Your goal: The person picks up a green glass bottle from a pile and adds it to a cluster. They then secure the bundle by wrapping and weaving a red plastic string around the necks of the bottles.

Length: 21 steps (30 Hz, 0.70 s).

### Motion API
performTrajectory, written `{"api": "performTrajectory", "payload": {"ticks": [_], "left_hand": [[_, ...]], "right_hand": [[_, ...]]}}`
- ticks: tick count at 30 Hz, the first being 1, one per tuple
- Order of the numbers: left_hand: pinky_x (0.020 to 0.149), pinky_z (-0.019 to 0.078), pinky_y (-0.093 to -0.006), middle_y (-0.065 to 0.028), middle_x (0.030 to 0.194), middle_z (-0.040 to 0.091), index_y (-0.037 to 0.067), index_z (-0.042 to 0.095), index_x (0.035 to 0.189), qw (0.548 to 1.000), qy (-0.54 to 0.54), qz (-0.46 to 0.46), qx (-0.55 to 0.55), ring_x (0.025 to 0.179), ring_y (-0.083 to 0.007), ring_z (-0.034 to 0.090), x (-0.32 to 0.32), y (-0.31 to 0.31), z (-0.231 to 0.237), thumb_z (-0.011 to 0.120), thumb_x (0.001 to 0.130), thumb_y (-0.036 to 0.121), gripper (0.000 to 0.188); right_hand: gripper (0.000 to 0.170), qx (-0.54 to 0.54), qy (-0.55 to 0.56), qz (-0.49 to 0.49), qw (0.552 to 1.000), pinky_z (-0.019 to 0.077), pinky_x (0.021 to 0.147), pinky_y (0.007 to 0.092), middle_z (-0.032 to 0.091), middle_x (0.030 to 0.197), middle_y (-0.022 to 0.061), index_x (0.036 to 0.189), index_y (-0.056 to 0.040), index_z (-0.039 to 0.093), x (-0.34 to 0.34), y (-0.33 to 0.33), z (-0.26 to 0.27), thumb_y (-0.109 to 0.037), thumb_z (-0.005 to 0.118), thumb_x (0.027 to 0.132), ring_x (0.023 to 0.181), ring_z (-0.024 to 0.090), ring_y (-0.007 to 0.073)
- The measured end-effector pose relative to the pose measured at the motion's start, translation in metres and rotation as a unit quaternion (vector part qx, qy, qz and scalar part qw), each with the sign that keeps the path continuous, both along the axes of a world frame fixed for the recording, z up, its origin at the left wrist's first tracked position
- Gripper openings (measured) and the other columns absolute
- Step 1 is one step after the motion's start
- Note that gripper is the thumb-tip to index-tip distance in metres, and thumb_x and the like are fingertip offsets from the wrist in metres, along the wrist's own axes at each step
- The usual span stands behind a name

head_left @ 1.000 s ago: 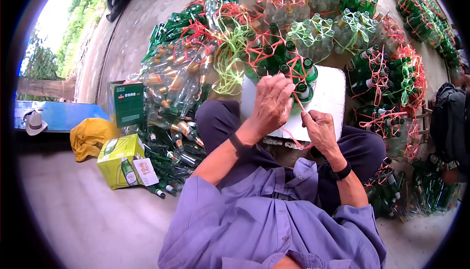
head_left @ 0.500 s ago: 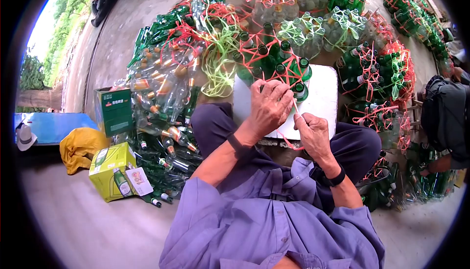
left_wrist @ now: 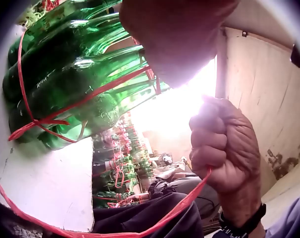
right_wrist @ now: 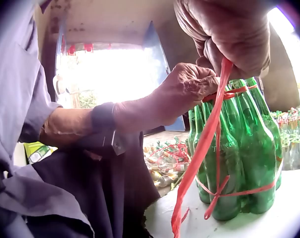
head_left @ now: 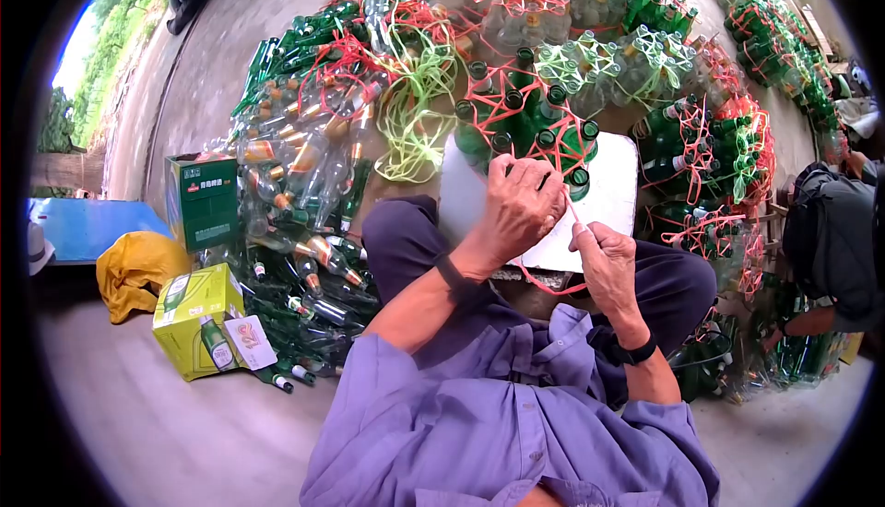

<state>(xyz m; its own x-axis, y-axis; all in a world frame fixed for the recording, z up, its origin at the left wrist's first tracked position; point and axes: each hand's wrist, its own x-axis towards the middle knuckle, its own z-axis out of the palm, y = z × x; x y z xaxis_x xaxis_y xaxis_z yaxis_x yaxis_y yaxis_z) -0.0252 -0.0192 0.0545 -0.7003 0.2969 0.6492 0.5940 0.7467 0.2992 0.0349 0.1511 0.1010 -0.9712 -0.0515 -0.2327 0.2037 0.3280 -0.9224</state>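
A bundle of green glass bottles point(head_left: 525, 120) stands upright on a white board point(head_left: 590, 221) before the person, bound with red plastic twine point(right_wrist: 202, 153) around the bodies and between the necks. At the near bottle necks, the left hand point(head_left: 521, 207) pinches the twine with curled fingers, its fingertips partly hidden. The right hand point(head_left: 606, 263), a little nearer the body and to the right, grips the strand in a curled fist. Between the two hands a short length runs straight. The loose tail hangs from the right fist and loops low in the left wrist view.
Loose bottles point(head_left: 304, 157) lie piled on the left, beside a green carton point(head_left: 203, 201) and a yellow-green box point(head_left: 198, 318). Tied bottle bundles point(head_left: 659, 60) stand behind and to the right. Green twine point(head_left: 415, 111) hangs at the back. Another person's arm point(head_left: 811, 321) shows at far right.
The left hand has drawn slightly back from over the bottle necks toward the body. The right hand keeps its grip on the twine. The head view has shifted a little.
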Motion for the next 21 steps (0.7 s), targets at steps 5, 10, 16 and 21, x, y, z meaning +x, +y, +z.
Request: {"api": "performTrajectory", "payload": {"ticks": [5,10,16,21], "left_hand": [[0.083,0.0399,-0.0419,-0.0031,0.093,0.065,0.008,0.066,0.095,0.998,-0.01,0.009,0.062,0.087,-0.0223,0.062,-0.001,0.002,-0.002,0.073,0.081,0.011,0.016],[0.084,0.039,-0.0407,-0.0017,0.091,0.066,0.01,0.066,0.095,0.994,-0.034,0.031,0.103,0.086,-0.0214,0.064,0.001,0.003,0.0,0.071,0.083,0.009,0.013],[0.086,0.0386,-0.041,-0.0026,0.092,0.068,0.011,0.065,0.094,0.985,-0.054,0.036,0.158,0.087,-0.0222,0.065,0.0,0.004,-0.004,0.069,0.083,0.008,0.012],[0.086,0.0389,-0.0411,-0.0029,0.091,0.069,0.011,0.065,0.094,0.978,-0.079,0.036,0.189,0.088,-0.0228,0.065,0.0,0.004,-0.007,0.069,0.084,0.008,0.011]], "right_hand": [[0.029,-0.04,0.049,-0.031,0.997,0.0239,0.05,0.0213,0.042,0.061,-0.0084,0.084,0.0012,0.069,0.0,-0.003,-0.006,-0.017,0.057,0.103,0.055,0.034,0.0],[0.025,-0.014,-0.001,-0.022,1.0,0.036,0.056,0.0232,0.052,0.066,-0.0047,0.095,0.0035,0.07,0.002,0.0,-0.004,-0.016,0.056,0.103,0.062,0.043,0.0039],[0.022,0.025,-0.025,0.024,0.999,0.0431,0.051,0.021,0.062,0.068,0.0007,0.107,0.0048,0.066,-0.002,-0.002,0.017,-0.013,0.053,0.104,0.055,0.053,0.0041],[0.023,0.066,0.026,0.086,0.994,0.0501,0.05,0.0215,0.069,0.077,0.0072,0.113,0.0058,0.061,-0.021,0.007,0.015,-0.013,0.051,0.105,0.059,0.065,0.0113]]}}
